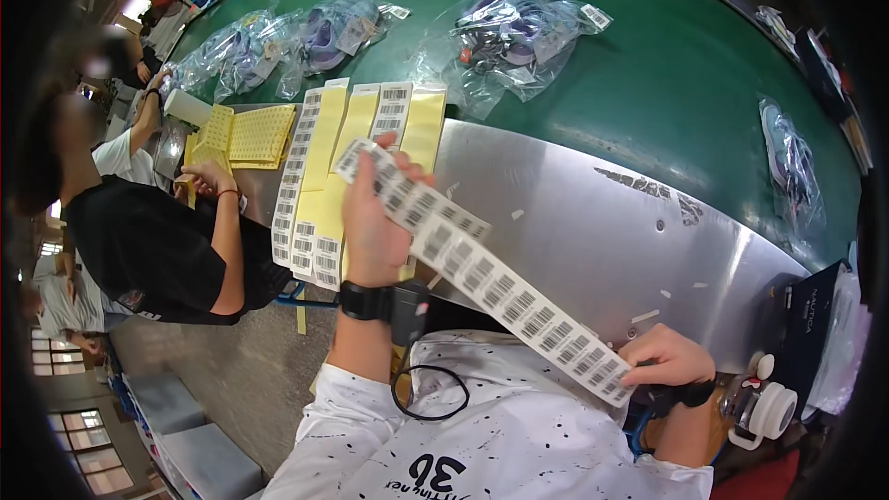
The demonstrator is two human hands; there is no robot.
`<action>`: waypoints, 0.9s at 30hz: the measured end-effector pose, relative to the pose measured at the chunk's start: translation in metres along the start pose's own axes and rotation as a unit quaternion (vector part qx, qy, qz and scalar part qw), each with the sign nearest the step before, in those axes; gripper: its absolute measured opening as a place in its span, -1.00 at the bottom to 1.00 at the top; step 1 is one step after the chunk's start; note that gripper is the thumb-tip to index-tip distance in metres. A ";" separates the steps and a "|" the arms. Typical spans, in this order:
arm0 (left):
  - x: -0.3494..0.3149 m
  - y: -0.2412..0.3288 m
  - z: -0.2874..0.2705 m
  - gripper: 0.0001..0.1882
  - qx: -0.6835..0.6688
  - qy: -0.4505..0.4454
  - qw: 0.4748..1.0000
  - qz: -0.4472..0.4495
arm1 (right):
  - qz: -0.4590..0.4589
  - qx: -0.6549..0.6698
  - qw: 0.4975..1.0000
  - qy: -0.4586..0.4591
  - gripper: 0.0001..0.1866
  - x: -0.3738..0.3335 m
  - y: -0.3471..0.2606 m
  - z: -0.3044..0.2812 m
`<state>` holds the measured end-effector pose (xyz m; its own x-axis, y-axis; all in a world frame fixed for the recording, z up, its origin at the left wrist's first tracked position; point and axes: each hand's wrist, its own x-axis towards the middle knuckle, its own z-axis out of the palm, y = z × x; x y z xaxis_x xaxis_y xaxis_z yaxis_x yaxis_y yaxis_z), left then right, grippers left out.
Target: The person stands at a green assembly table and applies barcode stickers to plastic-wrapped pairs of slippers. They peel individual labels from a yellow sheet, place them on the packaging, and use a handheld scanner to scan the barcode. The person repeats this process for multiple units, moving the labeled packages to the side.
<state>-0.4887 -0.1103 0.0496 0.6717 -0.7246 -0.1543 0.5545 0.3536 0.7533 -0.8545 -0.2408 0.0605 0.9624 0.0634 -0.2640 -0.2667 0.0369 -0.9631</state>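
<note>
A long white strip of barcode labels [523,307] stretches slantwise across my front, over the metal table edge. My left hand [375,227] holds its upper end, with the thumb on the strip and the fingers partly behind it. Near that hand a second length of labels crosses the strip; I cannot tell if it is a fold or a separate piece. My right hand [669,355] pinches the strip's lower end between thumb and fingers. Beside my left hand, label strips [290,204] and yellow backing sheets [422,139] lie side by side on the table.
Bagged shoes [519,28] lie on the green belt [639,65] beyond the metal table [556,181]. At left a co-worker in black [157,231] handles yellow sheets [262,134]. A white-lidded bottle [769,410] and a dark box [815,324] stand at right.
</note>
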 end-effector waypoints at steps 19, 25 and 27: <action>0.033 0.083 -0.002 -0.78 0.941 -0.297 0.148 -0.069 | 0.040 0.135 0.917 0.372 -0.84 -0.044 0.076 -0.010; 0.052 0.061 -0.031 -0.78 0.951 -0.217 0.198 0.094 | 0.067 0.197 0.883 0.420 -0.89 -0.045 0.063 -0.001; 0.050 0.051 -0.042 -0.77 0.925 -0.199 0.279 0.166 | 0.071 0.227 0.869 0.433 -0.91 -0.040 0.049 0.002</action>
<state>-0.4058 -0.1039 0.0537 0.2227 -0.9721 -0.0736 -0.9547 -0.2022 -0.2184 -0.9065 -0.2393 0.0242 0.5427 -0.6687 -0.5083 -0.1899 0.4919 -0.8497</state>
